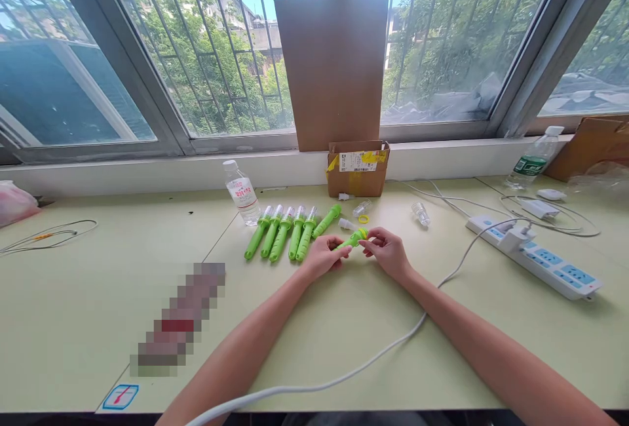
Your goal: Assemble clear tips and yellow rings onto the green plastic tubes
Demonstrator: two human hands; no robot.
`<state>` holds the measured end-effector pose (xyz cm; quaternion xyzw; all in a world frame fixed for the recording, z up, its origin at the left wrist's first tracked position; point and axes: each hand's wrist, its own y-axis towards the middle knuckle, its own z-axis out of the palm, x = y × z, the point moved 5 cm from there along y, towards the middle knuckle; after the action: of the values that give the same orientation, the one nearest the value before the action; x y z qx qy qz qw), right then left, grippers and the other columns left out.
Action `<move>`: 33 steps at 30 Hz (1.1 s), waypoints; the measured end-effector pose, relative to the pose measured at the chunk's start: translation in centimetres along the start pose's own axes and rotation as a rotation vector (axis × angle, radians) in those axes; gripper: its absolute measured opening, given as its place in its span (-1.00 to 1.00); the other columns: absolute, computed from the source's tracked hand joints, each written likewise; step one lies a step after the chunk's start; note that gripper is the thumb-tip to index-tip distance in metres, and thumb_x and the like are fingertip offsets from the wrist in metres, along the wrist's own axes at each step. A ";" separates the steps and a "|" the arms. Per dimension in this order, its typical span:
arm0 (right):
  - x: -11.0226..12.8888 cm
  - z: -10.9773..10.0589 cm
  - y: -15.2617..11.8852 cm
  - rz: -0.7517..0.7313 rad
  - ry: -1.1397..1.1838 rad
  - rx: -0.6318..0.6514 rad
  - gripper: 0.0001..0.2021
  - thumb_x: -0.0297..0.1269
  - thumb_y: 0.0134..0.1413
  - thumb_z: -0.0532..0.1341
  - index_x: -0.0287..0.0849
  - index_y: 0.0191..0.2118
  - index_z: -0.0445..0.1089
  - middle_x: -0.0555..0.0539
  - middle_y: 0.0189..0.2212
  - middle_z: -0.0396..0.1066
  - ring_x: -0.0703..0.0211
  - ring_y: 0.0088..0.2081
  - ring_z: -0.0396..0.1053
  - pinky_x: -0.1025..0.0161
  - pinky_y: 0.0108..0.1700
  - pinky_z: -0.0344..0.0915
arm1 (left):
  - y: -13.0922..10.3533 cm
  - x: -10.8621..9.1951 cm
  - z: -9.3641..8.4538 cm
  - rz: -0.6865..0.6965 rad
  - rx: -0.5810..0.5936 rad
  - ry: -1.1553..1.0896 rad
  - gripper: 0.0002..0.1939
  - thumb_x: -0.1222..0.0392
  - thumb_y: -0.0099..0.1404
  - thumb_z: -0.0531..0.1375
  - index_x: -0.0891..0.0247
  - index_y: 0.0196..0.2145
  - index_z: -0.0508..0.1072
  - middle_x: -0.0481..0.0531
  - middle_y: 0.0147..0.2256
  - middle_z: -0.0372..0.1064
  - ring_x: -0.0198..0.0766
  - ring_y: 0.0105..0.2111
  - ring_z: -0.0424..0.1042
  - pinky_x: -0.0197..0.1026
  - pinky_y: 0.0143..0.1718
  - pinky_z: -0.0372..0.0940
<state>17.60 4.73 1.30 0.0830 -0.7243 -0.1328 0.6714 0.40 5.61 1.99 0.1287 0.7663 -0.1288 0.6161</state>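
My left hand (328, 254) is closed around a green plastic handle (352, 240), which lies tilted with its wider end toward the right. At that end sits a yellow ring (363, 233), and the fingertips of my right hand (388, 252) pinch it. Several similar green handles with clear caps (281, 234) lie in a row to the left. One green handle without a visible clear cap (326, 221) lies just behind my left hand. Beyond my hands are a loose yellow ring (363, 219), a clear cap (362, 208) and a small white translucent piece (346, 224).
A small cardboard box (358, 180) stands by the window ledge. A water bottle (242, 193) is at the back left, another bottle (534, 158) at the back right. Right of my hands are a clear cap (420, 214) and a power strip (538, 259). A white cable (373, 352) crosses the table under my right forearm.
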 end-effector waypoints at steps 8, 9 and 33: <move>-0.2 0.0 0.0 0.002 -0.004 0.012 -0.58 0.08 -0.27 0.37 -0.14 -0.39 0.33 0.00 -0.56 0.43 0.13 -0.54 0.44 0.17 -0.47 0.46 | 0.0 0.2 0.0 -0.011 0.016 -0.021 -0.59 -0.11 0.04 0.28 0.31 -0.37 0.40 0.00 -0.45 0.43 -0.45 -0.67 0.28 -0.38 -0.72 0.09; -0.1 -0.1 0.0 0.001 -0.004 0.013 -0.58 0.07 -0.26 0.37 -0.14 -0.39 0.32 0.00 -0.56 0.43 0.13 -0.54 0.44 0.17 -0.47 0.46 | 0.0 0.2 0.0 -0.015 0.017 -0.027 -0.60 -0.11 0.04 0.28 0.31 -0.37 0.40 0.00 -0.45 0.43 -0.45 -0.67 0.28 -0.38 -0.72 0.09; 0.1 -0.1 -0.1 -0.029 -0.038 0.029 -0.67 -0.05 -0.14 0.34 -0.14 -0.33 0.30 -0.02 -0.49 0.45 0.11 -0.46 0.48 0.23 -0.48 0.45 | -0.3 -0.5 0.4 -0.105 0.104 -0.089 -0.56 -0.16 0.08 0.23 0.31 -0.35 0.37 0.04 -0.46 0.44 -0.41 -0.69 0.31 -0.37 -0.74 0.08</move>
<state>17.69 4.55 1.40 0.1009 -0.7374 -0.1335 0.6544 0.76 5.20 2.40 0.1142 0.7362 -0.2062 0.6344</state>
